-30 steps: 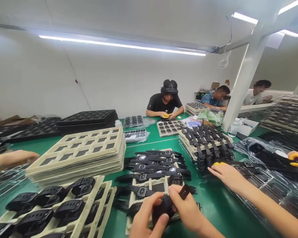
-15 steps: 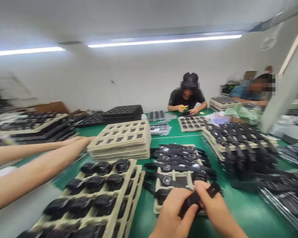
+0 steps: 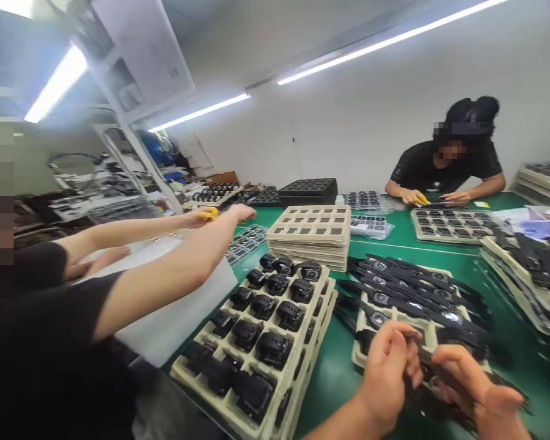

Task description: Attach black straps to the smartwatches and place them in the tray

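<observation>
Black rubber watch strap (image 3: 425, 360), between both hands at near end of beige moulded tray (image 3: 429, 335). Grasped by curled left hand (image 3: 388, 374). Also against right hand (image 3: 474, 382) at the fingers, thumb spread away; blurred, so cannot tell if gripped or only touched there. Just beyond, black watches (image 3: 415, 307) laid flat in overlapping rows on same tray. Off left, stack of beige trays (image 3: 201, 394) holding looped black watches. All on green tabletop (image 3: 332, 360). Far left, co-worker's bare arm (image 3: 178, 290), stretched forward.
</observation>
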A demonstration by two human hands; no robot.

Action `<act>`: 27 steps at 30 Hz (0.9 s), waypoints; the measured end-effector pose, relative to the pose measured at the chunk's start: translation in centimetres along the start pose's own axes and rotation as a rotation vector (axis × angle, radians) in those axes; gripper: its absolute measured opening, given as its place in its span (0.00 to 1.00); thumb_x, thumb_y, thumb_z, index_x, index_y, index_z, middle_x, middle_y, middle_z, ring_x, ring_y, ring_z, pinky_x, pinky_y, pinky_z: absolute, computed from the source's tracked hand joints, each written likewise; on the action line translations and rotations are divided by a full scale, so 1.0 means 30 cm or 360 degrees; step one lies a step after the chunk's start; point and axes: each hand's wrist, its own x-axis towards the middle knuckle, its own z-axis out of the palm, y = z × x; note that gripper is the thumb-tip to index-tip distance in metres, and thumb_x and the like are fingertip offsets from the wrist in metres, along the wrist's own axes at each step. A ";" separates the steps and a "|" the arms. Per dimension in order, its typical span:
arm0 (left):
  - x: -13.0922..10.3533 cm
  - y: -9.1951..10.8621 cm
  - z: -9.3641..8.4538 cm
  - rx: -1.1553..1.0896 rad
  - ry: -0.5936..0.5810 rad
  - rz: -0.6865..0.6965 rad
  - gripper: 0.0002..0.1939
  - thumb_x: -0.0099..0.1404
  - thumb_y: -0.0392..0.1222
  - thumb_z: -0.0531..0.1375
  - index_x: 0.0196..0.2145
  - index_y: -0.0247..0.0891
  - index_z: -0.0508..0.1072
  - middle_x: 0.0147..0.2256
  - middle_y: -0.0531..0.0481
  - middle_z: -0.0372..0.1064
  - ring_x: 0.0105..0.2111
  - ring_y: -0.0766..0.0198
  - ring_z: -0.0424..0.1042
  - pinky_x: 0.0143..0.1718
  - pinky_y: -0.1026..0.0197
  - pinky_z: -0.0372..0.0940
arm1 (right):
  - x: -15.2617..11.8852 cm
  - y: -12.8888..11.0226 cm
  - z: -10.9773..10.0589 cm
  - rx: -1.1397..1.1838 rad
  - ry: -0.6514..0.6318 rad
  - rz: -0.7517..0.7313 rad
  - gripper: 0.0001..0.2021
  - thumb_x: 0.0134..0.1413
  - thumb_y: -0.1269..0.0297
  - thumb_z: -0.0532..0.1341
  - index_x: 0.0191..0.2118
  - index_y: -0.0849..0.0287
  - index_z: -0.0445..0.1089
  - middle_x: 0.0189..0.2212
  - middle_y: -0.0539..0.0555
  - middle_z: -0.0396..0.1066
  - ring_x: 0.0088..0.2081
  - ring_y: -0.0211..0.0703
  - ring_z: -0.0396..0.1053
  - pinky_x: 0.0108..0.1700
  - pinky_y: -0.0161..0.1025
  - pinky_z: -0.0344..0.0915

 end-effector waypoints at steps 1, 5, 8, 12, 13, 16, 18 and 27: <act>0.001 0.012 0.008 -0.0077 0.0006 -0.0043 0.29 0.61 0.68 0.64 0.39 0.37 0.70 0.23 0.58 0.51 0.22 0.71 0.50 0.23 0.67 0.50 | -0.011 -0.022 0.012 0.0025 -0.0033 0.0021 0.44 0.46 0.17 0.39 0.30 0.53 0.72 0.17 0.50 0.59 0.21 0.46 0.59 0.23 0.39 0.58; -0.016 0.045 0.018 0.0035 -0.0044 -0.0086 0.27 0.63 0.66 0.64 0.40 0.36 0.71 0.23 0.59 0.52 0.22 0.72 0.51 0.24 0.68 0.49 | -0.032 -0.087 0.072 0.0036 0.0031 0.0090 0.31 0.59 0.31 0.56 0.24 0.56 0.65 0.22 0.49 0.59 0.24 0.40 0.55 0.25 0.36 0.55; -0.033 0.043 0.013 0.0191 -0.0119 -0.0039 0.28 0.62 0.67 0.63 0.41 0.36 0.71 0.24 0.58 0.57 0.20 0.74 0.53 0.23 0.67 0.50 | -0.036 -0.096 0.102 0.0204 0.0116 0.0133 0.28 0.60 0.34 0.59 0.26 0.56 0.64 0.24 0.47 0.55 0.25 0.38 0.53 0.25 0.34 0.54; -0.038 0.040 0.011 0.0256 -0.0204 -0.0026 0.28 0.62 0.66 0.64 0.43 0.37 0.73 0.28 0.53 0.65 0.20 0.72 0.61 0.23 0.66 0.58 | -0.031 -0.079 0.110 0.0329 0.0090 0.0217 0.29 0.55 0.32 0.61 0.26 0.57 0.64 0.22 0.45 0.51 0.23 0.36 0.50 0.22 0.33 0.52; -0.038 0.042 0.010 0.0275 -0.0229 -0.0023 0.28 0.61 0.65 0.65 0.44 0.37 0.74 0.29 0.52 0.67 0.21 0.71 0.63 0.24 0.66 0.61 | -0.028 -0.076 0.111 0.0365 0.0088 0.0238 0.29 0.55 0.31 0.61 0.26 0.57 0.64 0.21 0.45 0.51 0.22 0.36 0.50 0.22 0.33 0.52; -0.037 0.059 0.009 0.0434 -0.0258 0.0052 0.26 0.62 0.63 0.66 0.46 0.37 0.78 0.36 0.46 0.73 0.28 0.64 0.71 0.31 0.62 0.68 | -0.021 -0.075 0.114 0.0419 0.0071 0.0257 0.29 0.53 0.31 0.62 0.26 0.57 0.65 0.21 0.46 0.54 0.22 0.37 0.52 0.21 0.33 0.55; -0.038 0.070 0.010 0.0616 -0.0253 0.0133 0.26 0.63 0.63 0.64 0.46 0.38 0.80 0.40 0.42 0.75 0.34 0.59 0.73 0.36 0.61 0.70 | -0.024 -0.078 0.114 0.0392 0.0097 0.0198 0.28 0.54 0.32 0.62 0.27 0.56 0.66 0.23 0.48 0.59 0.23 0.39 0.56 0.21 0.34 0.57; -0.033 0.076 0.021 0.0793 -0.0300 0.0163 0.30 0.64 0.66 0.62 0.46 0.37 0.82 0.43 0.40 0.78 0.41 0.52 0.74 0.46 0.56 0.67 | -0.046 -0.064 0.078 -0.0073 0.0155 -0.0140 0.22 0.68 0.44 0.55 0.56 0.52 0.68 0.47 0.57 0.72 0.42 0.47 0.72 0.43 0.40 0.71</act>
